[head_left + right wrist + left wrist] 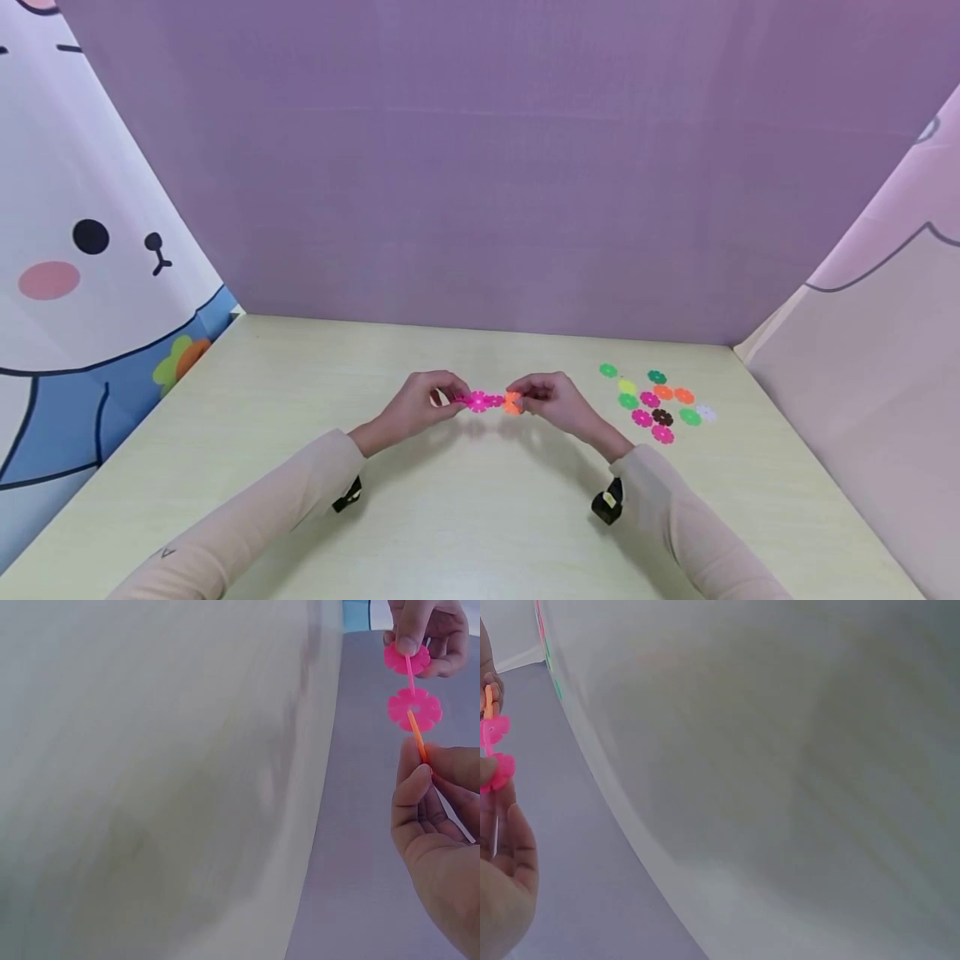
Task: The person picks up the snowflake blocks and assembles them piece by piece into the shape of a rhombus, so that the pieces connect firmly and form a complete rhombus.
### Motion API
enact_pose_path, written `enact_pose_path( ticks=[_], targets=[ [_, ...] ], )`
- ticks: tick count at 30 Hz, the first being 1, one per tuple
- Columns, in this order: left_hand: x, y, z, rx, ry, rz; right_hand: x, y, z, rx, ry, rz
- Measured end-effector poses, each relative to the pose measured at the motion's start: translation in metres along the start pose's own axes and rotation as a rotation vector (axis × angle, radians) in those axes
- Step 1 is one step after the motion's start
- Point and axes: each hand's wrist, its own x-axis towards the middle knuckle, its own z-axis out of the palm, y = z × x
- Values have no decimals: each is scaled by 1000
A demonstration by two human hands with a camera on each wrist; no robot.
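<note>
Above the middle of the table, a short chain of flower-shaped plastic discs stretches between both hands. My left hand pinches the pink disc end of the chain between thumb and fingers. Pink discs sit slotted into each other at right angles, one seen edge-on in the right wrist view. At the other end, my right hand pinches an orange disc, which meets the nearest pink disc edge-on. In the left wrist view, the pink discs show at the left edge, partly covered by the thumb.
Loose flower discs lie to the right of the hands: several pink ones, orange ones, green ones, a yellow, a brown and a white one. A purple cloth wall stands behind the table.
</note>
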Motion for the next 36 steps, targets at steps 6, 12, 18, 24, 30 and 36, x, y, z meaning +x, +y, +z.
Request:
enact_pose_path(
  ticks=[6, 12, 18, 24, 30, 36],
  targets=[
    [0, -1, 2, -1, 8, 19, 0, -1, 1, 14, 0, 31],
    [0, 1, 4, 6, 7, 28, 0, 0, -1, 31, 15, 74],
    [-2, 1, 4, 25, 22, 25, 0, -4, 0, 36, 11, 62],
    [-2, -1, 5, 51, 62, 68, 2, -5, 2, 17, 12, 52],
    [-1, -1, 4, 71, 74, 89, 3, -6, 3, 0, 18, 34],
    [-2, -2, 3, 86, 64, 85, 3, -12, 8, -26, 23, 20]
  ],
)
